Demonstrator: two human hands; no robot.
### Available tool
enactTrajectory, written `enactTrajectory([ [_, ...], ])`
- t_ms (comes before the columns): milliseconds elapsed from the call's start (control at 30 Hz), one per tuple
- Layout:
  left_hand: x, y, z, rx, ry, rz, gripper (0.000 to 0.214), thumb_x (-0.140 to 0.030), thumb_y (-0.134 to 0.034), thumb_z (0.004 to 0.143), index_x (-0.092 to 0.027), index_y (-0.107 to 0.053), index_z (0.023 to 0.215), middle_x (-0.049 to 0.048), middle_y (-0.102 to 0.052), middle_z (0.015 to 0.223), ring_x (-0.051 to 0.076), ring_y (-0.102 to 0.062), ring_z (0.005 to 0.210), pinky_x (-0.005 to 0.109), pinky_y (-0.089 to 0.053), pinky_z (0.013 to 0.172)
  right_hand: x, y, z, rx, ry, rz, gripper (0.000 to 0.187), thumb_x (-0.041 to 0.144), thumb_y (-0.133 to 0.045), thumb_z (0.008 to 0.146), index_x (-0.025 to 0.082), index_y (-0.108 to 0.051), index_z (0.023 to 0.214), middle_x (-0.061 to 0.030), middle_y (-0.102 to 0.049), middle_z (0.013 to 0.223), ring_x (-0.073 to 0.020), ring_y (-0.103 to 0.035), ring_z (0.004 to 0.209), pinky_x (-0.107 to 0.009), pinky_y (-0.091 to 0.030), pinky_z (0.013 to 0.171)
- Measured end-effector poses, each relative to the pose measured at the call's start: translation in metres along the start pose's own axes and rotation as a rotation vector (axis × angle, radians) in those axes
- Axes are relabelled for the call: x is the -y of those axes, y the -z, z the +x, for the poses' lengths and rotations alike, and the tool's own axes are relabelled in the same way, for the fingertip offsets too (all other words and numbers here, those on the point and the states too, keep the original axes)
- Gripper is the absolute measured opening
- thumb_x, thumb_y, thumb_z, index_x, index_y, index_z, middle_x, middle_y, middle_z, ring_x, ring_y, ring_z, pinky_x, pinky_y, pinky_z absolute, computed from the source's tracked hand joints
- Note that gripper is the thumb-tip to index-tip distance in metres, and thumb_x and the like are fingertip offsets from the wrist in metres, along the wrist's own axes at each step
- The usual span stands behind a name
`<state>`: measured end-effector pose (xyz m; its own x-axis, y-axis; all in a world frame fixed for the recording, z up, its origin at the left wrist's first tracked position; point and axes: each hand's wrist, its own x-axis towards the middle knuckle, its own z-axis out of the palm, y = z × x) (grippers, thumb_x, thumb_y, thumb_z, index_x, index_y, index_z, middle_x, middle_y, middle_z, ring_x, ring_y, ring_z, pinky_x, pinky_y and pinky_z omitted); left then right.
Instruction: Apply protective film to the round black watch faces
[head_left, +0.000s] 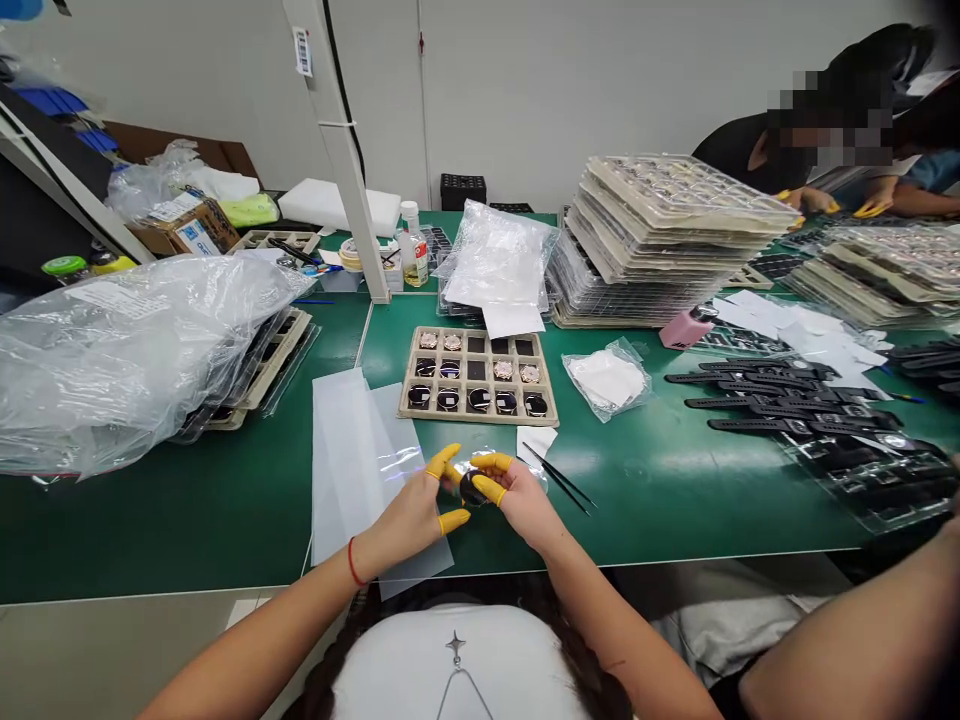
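My right hand, yellow cots on its fingertips, pinches a round black watch head above the table's front part. Just left of it, my left hand has its thumb and index finger spread apart, also in yellow cots; I cannot tell whether another fingertip touches the watch head. Beyond both hands lies a beige compartment tray with dark round watch heads and several rose-coloured ones in its cells. Black tweezers rest right of my right hand, partly over a white paper piece.
Translucent sheets lie left of my hands. A clear bag of white pieces, a pink bottle and black watch straps are to the right. Tall tray stacks stand behind. A co-worker's gloved hands show far right.
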<state>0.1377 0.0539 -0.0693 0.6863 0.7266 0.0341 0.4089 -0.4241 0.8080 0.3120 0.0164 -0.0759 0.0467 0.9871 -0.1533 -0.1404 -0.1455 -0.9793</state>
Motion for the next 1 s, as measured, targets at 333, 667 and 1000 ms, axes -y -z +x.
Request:
enactTrajectory([
  [333, 0.022, -0.003, -0.014, 0.034, 0.175, -0.434, 0.057, -0.024, -0.057, 0.081, -0.022, -0.038, 0.135, 0.0074, -0.057, 0.121, 0.018, -0.059, 0.096, 0.033, -0.05, 0.085, -0.005, -0.031, -0.007, 0.008, 0.413, -0.758, 0.008, 0.014, -0.06, 0.081, 0.021, -0.062, 0.081, -0.0031, -0.061, 0.086, -0.0184, -0.054, 0.087, -0.035, -0.045, 0.079],
  [667, 0.013, 0.003, -0.012, -0.016, 0.212, -0.24, 0.054, -0.022, -0.058, 0.075, -0.02, -0.048, 0.128, 0.0044, -0.067, 0.099, 0.018, -0.062, 0.08, 0.031, -0.052, 0.074, -0.006, -0.031, -0.009, -0.009, 0.298, -0.726, 0.008, 0.012, -0.055, 0.078, 0.02, -0.055, 0.079, -0.0017, -0.06, 0.083, -0.0171, -0.054, 0.081, -0.031, -0.045, 0.072],
  [1000, 0.029, 0.007, -0.011, -0.093, 0.318, -0.47, 0.06, -0.033, -0.064, 0.075, -0.021, -0.042, 0.13, 0.0057, -0.06, 0.109, 0.019, -0.061, 0.089, 0.036, -0.052, 0.082, -0.014, 0.004, 0.02, -0.188, 0.309, -1.277, 0.009, 0.015, -0.058, 0.079, 0.02, -0.061, 0.087, -0.0073, -0.061, 0.083, -0.0233, -0.053, 0.083, -0.036, -0.038, 0.073],
])
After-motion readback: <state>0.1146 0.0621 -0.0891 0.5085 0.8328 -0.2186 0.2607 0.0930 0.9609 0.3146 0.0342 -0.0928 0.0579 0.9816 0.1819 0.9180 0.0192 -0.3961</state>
